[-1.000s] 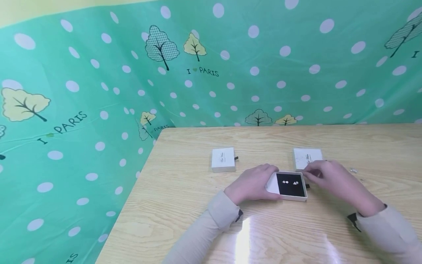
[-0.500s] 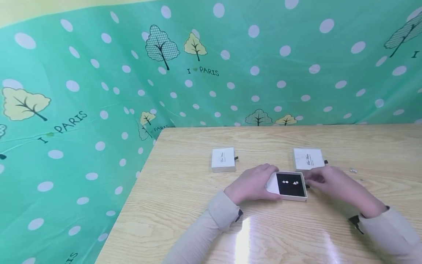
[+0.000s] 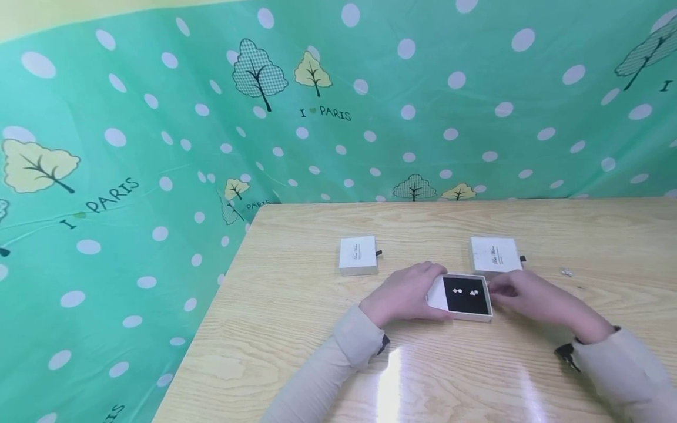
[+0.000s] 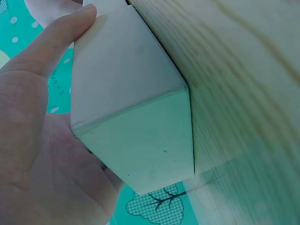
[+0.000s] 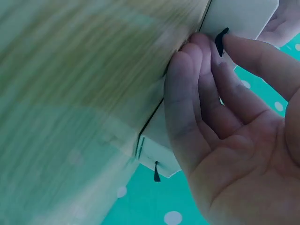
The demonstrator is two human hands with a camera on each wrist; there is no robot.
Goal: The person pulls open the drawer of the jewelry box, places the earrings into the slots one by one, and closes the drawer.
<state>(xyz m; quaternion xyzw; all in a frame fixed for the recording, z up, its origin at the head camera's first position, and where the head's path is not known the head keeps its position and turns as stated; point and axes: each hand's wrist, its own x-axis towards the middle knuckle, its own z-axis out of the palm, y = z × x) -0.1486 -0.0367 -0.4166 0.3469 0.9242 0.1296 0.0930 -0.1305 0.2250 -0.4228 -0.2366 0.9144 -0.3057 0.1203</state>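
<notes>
A small white jewellery box [image 4: 133, 89] lies on the table with its drawer [image 3: 471, 318] partly pulled out. Two pairs of shiny earrings [image 3: 457, 291] sit on the black insert [image 3: 463, 305] inside. My left hand [image 3: 406, 292] grips the box's outer sleeve [image 3: 438, 295] from the left, thumb along the near side. At the drawer's right end is my right hand [image 3: 534, 296]. In the right wrist view its thumb and forefinger pinch a black pull tab [image 5: 221, 43], while the other fingers rest by the tabletop. The head view hides this tab behind the fingers.
Two closed white boxes stand farther back, one at the left [image 3: 358, 256] and one just behind the drawer [image 3: 494, 255], each with a black tab. Some tiny shiny pieces [image 3: 566, 272] lie to the right on the wooden table [image 3: 296, 264]. A green dotted curtain [image 3: 370, 153] hangs behind.
My right hand has come down from the drawer's back right corner to the pull tab and its fingers have closed there. The left hand and the box have stayed in place.
</notes>
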